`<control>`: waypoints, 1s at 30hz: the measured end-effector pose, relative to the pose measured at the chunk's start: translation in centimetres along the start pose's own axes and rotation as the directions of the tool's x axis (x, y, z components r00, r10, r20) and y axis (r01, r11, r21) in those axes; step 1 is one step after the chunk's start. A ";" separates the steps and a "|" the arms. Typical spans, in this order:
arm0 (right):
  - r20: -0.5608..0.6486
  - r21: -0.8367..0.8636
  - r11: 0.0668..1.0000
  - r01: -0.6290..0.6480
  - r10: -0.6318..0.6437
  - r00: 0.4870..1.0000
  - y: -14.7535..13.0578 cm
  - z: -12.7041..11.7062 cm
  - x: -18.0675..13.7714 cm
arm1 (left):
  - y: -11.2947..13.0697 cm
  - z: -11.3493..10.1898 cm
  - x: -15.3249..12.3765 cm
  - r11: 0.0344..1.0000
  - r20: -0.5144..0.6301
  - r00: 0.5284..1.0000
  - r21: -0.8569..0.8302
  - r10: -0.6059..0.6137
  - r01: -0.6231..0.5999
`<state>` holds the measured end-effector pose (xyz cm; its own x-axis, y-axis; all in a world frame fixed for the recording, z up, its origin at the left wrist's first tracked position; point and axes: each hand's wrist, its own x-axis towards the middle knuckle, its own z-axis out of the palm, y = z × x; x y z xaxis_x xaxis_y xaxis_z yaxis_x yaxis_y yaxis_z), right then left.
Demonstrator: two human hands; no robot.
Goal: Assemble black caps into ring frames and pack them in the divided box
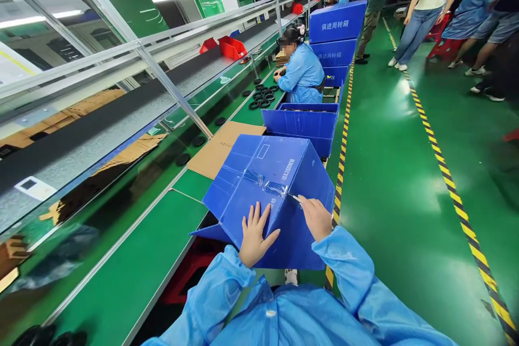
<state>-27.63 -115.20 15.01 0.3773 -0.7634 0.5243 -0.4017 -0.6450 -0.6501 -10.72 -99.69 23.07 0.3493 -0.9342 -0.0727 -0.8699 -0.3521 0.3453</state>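
Note:
A blue corrugated plastic box [265, 173] rests upside down and tilted in front of me, its bottom seam covered with clear tape [265, 183]. My left hand [254, 235] lies flat on the box's near face, fingers spread. My right hand [317, 218] is closed in a pinch at the box's right edge, gripping a thin end of the clear tape or a small blade; I cannot tell which. Both my arms wear light blue sleeves.
A green conveyor bench [133, 270] runs along the left under metal shelving. A cardboard sheet [223, 148] and another blue box [302, 124] lie beyond. A seated co-worker in blue [302, 73] works farther on by stacked blue boxes [336, 24]. People stand on the green aisle floor [405, 173].

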 end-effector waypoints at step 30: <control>0.443 -0.250 0.968 -0.021 0.134 0.886 16.1 6.2 -7.8 | -1.7 -2.4 1.3 0.992 0.010 0.999 -0.122 -0.042 0.043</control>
<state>-31.84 -119.41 -2.91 0.6505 -0.7476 0.1343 -0.6053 -0.6170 -0.5029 -7.96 -100.19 24.66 0.3822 -0.9190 -0.0966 -0.8051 -0.3825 0.4533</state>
